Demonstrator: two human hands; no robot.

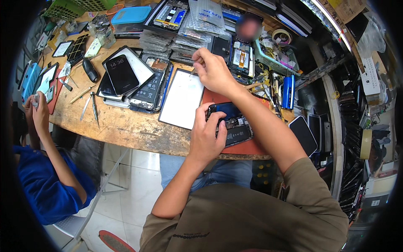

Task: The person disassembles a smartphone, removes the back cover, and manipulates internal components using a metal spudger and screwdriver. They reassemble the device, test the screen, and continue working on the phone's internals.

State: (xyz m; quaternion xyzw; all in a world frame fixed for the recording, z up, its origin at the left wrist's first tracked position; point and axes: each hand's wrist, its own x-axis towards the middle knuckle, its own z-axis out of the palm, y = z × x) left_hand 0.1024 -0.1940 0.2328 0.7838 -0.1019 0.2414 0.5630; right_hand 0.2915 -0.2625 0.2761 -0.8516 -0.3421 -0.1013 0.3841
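Observation:
On a red mat (247, 148) at the table's front edge lies an opened phone (238, 133), its black battery and inner boards exposed. A dark glossy screen panel (230, 110) is beside its upper edge. My left hand (206, 136) is closed at the phone's left side, fingers bent around a small black part there and thumb against the phone. My right hand (215, 72) is raised beyond it, above the far right corner of a white panel (181, 98) with a dark rim. Its fingers are curled with the tips together; whatever they hold is too small to make out.
Left of the white panel is an opened tablet (152, 86) beside a stacked black phone (122, 74). Bubble-wrapped packs (205, 19) and a parts basket (279, 59) stand behind. Tools (94, 109) lie left. A co-worker in a blue shirt (46, 185) sits at far left, holding something small.

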